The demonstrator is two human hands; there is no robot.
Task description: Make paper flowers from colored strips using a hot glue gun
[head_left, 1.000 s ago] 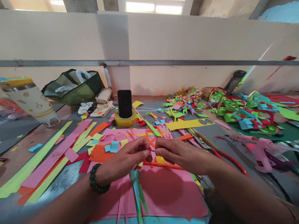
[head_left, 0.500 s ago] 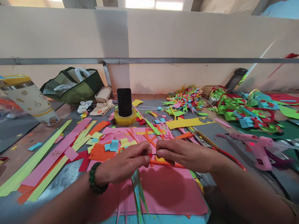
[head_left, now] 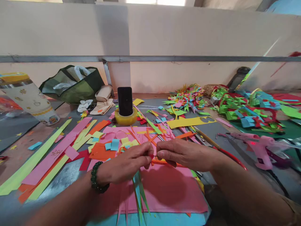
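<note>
My left hand (head_left: 133, 160), with a dark green bead bracelet (head_left: 98, 177) at the wrist, is closed in a pinch. Blue and green pointed paper strips (head_left: 139, 191) hang down from beneath its fingers. Facing it almost fingertip to fingertip, my right hand (head_left: 181, 153) is closed too. A thin dark stick-like piece shows in the narrow gap at its fingertips, beside a small bit of red; the rest is hidden by the fingers. Both hands are above pink paper sheets (head_left: 174, 191). An orange paper strip (head_left: 162, 162) lies just below the right fingers.
Long paper strips (head_left: 58, 146) cover the left side, near a tumbler (head_left: 33, 99). A phone (head_left: 125, 101) leans upright on a yellow tape roll (head_left: 126, 116). To the right are a pink glue gun (head_left: 258, 146) with a lit red light and heaped paper cut-outs (head_left: 249, 108).
The whole view has shifted slightly, with the background a little higher. Both hands keep nearly the same closed, fingertip-to-fingertip pose.
</note>
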